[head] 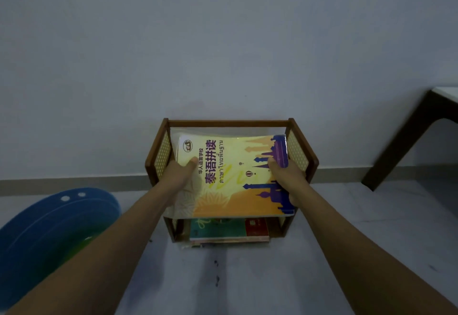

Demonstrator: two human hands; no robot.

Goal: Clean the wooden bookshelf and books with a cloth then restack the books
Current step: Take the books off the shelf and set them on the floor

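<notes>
Two hands on one stack of books (235, 175), top cover yellow/orange w/ purple skyline, plastic-wrapped. Stack lying flat on or just above upper tier of wooden bookshelf (230, 123); contact w/ tier hidden under the covers, cannot tell.

Left hand (179, 173): at 9 o'clock edge of stack, thumb on top cover, fingers hidden beneath; pinching that edge.

Right hand (285, 174): at 3 o'clock edge, thumb on cover by the purple towers, fingers curled under; gripping same stack.

Key relation: stack dead ahead at 12 o'clock from both forearms, held between hands, long axis running 12–6, near end overhanging shelf front toward wearer. Both hands about equally near, gripping the far half of the stack; neither favoured. Judgement: any lift or slide goes along the 12–6 line; side panels w/ cane mesh close at 9 and 3, so little lateral room.

Lower tier: more books (229, 230), teal and red covers, lying flat, well below the held stack.

Also: blue mat (49, 228) on floor at 8 o'clock; dark table leg (396, 146) at 3 o'clock, well apart. No cloth in view.

Risk (judged): slick wrap, stack may fan or slip.
</notes>
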